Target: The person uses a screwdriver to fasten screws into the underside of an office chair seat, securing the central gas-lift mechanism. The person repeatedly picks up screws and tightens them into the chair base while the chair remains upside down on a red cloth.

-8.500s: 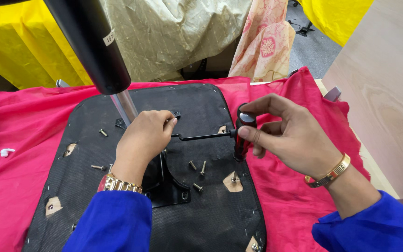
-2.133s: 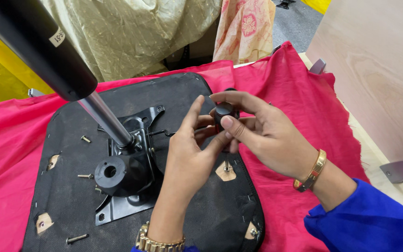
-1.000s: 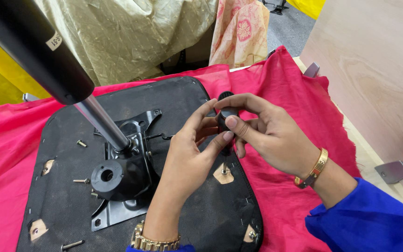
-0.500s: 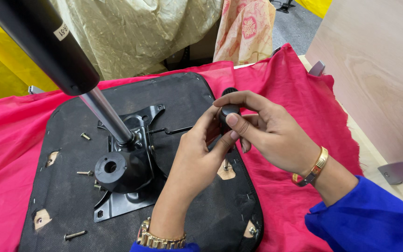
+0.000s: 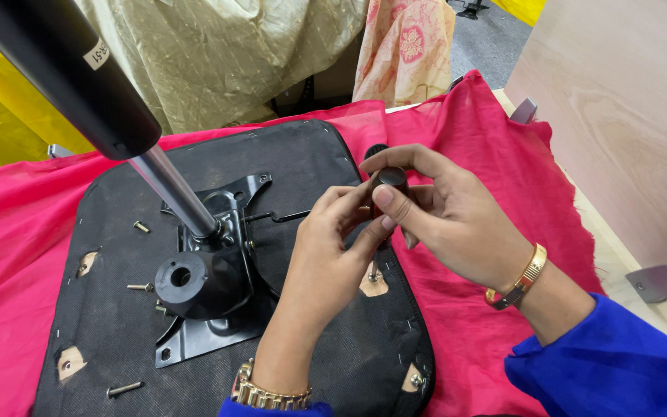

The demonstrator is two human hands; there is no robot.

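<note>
Both hands, L hand (image 5: 326, 247) & R hand (image 5: 449, 216), were pinched shut on the black knob (image 5: 389, 179) held above upturned seat base (image 5: 333, 162); risk: knob could slip from fingertips, roll off red cloth (image 5: 503, 154).

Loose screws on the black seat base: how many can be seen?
3 loose screws: one left of the metal rod, one beside the black mechanism, one near the bottom edge. Hands may hide others.

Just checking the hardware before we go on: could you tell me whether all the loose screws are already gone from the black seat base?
No, a loose screw lies on the black seat base, and others too.
</note>
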